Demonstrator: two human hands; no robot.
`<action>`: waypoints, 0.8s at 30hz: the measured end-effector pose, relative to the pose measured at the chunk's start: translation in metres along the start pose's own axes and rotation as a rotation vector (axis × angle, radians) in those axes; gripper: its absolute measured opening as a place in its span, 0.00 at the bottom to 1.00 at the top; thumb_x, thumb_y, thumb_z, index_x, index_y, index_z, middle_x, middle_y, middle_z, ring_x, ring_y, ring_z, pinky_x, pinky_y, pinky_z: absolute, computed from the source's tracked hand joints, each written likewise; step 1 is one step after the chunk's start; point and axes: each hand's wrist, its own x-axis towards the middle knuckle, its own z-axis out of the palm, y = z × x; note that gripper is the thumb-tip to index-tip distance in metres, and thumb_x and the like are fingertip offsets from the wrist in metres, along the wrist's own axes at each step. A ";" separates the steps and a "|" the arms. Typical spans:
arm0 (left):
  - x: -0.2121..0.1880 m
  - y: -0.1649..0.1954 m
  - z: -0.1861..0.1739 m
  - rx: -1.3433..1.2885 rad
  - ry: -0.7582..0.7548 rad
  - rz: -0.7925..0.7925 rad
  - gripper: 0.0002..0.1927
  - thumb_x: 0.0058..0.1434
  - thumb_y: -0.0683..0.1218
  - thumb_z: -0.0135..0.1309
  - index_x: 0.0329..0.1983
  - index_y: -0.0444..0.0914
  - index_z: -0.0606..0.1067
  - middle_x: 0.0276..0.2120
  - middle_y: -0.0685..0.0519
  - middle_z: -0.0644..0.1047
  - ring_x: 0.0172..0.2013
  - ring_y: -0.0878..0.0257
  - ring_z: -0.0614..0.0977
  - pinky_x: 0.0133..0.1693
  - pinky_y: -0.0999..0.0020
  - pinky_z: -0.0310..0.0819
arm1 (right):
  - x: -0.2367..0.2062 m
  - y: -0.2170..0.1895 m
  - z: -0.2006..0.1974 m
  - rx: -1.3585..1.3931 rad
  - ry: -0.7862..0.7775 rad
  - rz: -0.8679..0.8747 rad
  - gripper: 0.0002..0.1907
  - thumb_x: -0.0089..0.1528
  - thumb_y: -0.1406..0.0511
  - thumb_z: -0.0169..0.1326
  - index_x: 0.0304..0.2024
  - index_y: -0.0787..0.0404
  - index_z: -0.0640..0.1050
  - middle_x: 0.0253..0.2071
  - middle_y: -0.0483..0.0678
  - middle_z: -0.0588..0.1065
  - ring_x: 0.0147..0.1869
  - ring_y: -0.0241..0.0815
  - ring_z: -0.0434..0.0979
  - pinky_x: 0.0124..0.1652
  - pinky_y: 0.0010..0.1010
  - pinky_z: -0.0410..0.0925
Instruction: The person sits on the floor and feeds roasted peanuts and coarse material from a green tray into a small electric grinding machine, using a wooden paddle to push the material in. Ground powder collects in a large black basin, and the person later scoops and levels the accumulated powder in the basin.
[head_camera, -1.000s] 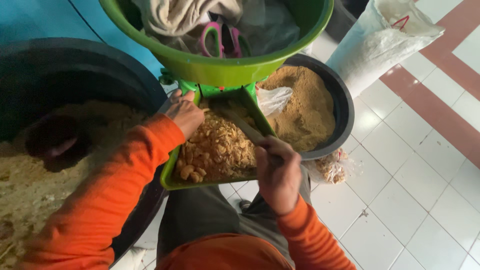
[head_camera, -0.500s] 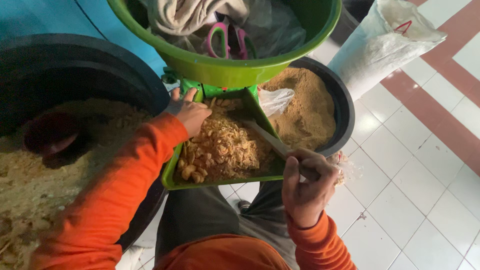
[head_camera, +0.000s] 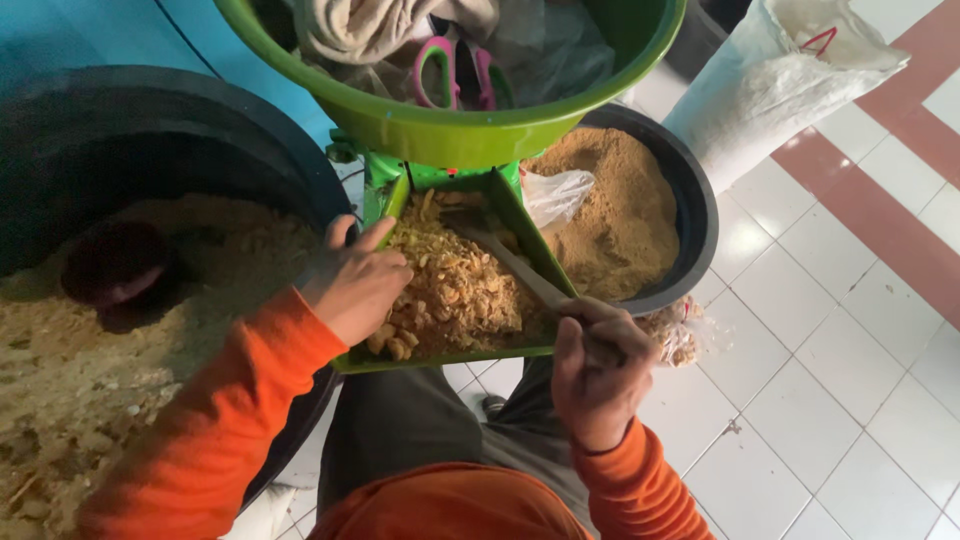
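A green tray (head_camera: 520, 215) slopes out from under a green machine body and holds pale yellow-brown crumbly pieces (head_camera: 455, 290). My left hand (head_camera: 358, 278) rests on the tray's left edge, fingers curled over the pieces. My right hand (head_camera: 598, 368), at the tray's lower right corner, is shut on a wooden stick (head_camera: 510, 262) whose far end lies in the pieces near the tray's top. Both sleeves are orange.
A large green basin (head_camera: 470, 125) with cloth and pink-handled scissors sits above the tray. At left stands a big black tub (head_camera: 150, 130) of coarse tan meal with a dark red scoop (head_camera: 115, 272). At right are a black basin (head_camera: 690, 215) of brown powder, a white sack (head_camera: 770, 90) and a tiled floor.
My right hand has slid down and right along the stick, away from the pieces. My left hand has shifted slightly over the tray's left edge.
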 end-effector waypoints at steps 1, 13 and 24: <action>-0.001 0.001 -0.001 0.022 -0.017 -0.018 0.07 0.53 0.40 0.52 0.33 0.40 0.80 0.39 0.52 0.79 0.67 0.47 0.65 0.61 0.35 0.50 | -0.001 -0.001 0.000 -0.006 -0.030 0.068 0.12 0.65 0.76 0.55 0.45 0.62 0.67 0.44 0.59 0.79 0.44 0.45 0.81 0.44 0.30 0.74; -0.011 0.003 -0.004 0.065 0.000 -0.046 0.07 0.53 0.41 0.51 0.24 0.40 0.79 0.40 0.51 0.80 0.62 0.51 0.69 0.61 0.42 0.54 | 0.004 -0.008 0.010 0.038 -0.094 0.003 0.14 0.67 0.74 0.57 0.49 0.68 0.64 0.47 0.60 0.79 0.42 0.40 0.83 0.40 0.25 0.74; -0.010 0.006 -0.003 0.123 -0.039 -0.048 0.07 0.51 0.41 0.53 0.25 0.43 0.81 0.36 0.55 0.78 0.58 0.55 0.70 0.61 0.40 0.52 | 0.006 -0.016 0.005 0.033 -0.059 -0.037 0.17 0.68 0.74 0.56 0.49 0.66 0.60 0.48 0.57 0.80 0.41 0.40 0.84 0.39 0.25 0.74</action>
